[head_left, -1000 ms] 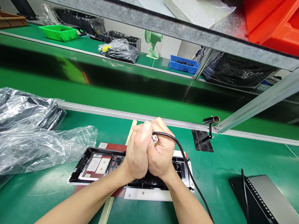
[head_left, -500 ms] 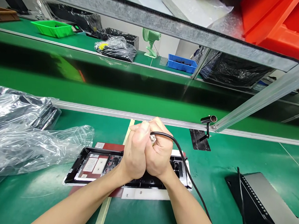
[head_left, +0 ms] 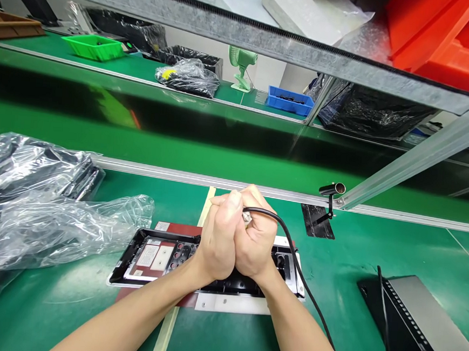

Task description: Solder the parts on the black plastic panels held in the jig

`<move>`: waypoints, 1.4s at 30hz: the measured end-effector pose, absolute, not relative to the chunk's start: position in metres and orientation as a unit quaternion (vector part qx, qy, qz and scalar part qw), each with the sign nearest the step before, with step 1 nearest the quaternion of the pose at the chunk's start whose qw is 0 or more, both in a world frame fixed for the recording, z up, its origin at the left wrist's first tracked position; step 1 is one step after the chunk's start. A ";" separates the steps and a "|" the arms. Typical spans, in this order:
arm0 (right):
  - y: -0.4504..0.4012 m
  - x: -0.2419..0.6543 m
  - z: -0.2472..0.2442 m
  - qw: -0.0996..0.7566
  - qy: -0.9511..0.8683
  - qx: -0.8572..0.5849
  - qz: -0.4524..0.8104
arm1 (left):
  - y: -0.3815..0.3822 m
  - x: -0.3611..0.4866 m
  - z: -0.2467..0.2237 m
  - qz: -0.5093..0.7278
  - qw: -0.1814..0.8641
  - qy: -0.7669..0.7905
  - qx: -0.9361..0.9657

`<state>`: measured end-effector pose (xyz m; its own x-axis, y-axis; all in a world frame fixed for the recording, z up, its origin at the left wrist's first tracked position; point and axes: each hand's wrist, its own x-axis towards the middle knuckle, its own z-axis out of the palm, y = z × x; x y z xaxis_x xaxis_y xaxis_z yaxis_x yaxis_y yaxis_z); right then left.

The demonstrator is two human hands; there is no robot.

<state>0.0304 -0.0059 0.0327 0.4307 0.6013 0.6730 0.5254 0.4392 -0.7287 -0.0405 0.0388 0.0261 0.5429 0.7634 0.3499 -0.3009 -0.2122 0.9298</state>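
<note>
My left hand (head_left: 221, 236) and my right hand (head_left: 256, 239) are pressed together, fingers closed, above the middle of a long black housing (head_left: 130, 256). A black cable (head_left: 290, 236) runs up from the lower right, arches over my right hand and enters between the two hands, where both grip it. Its end is hidden by the fingers. A small whitish piece (head_left: 247, 218) shows beside the cable in my right hand. The housing lies open side up on a red and white fixture (head_left: 230, 304), with its middle partly hidden by my hands.
Plastic-wrapped black parts (head_left: 43, 182) lie at left. A dark box-like device (head_left: 418, 320) with a cable sits at right. A small black tubular device on a stand (head_left: 331, 196) is near the metal post (head_left: 415, 149). Overhead, a metal shelf (head_left: 230, 21) carries a red bin (head_left: 443, 46).
The whole view has shifted slightly, with things appearing a little further right. My hands keep the same closed grip over the housing.
</note>
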 end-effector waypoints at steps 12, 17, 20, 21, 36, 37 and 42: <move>-0.006 0.031 0.034 0.665 -0.534 -0.521 0.033 | 0.039 -0.040 0.027 0.429 0.607 0.182 0.644; -0.006 0.030 0.033 0.662 -0.529 -0.530 0.032 | 0.039 -0.040 0.024 0.431 0.607 0.183 0.642; -0.006 0.030 0.034 0.661 -0.528 -0.532 0.033 | 0.039 -0.041 0.025 0.429 0.605 0.189 0.644; -0.006 0.030 0.034 0.662 -0.529 -0.530 0.032 | 0.039 -0.041 0.026 0.428 0.603 0.190 0.645; -0.006 0.031 0.032 0.664 -0.533 -0.523 0.031 | 0.039 -0.042 0.024 0.432 0.583 0.175 0.665; -0.006 0.031 0.032 0.665 -0.534 -0.521 0.030 | 0.039 -0.041 0.025 0.431 0.586 0.173 0.665; -0.006 0.030 0.034 0.660 -0.529 -0.533 0.029 | 0.039 -0.040 0.026 0.432 0.590 0.168 0.662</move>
<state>0.0302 -0.0062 0.0336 0.4396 0.6021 0.6665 0.5242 0.4306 -0.7347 -0.0403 0.0391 0.0261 0.5706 0.7318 0.3726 -0.2864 -0.2479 0.9255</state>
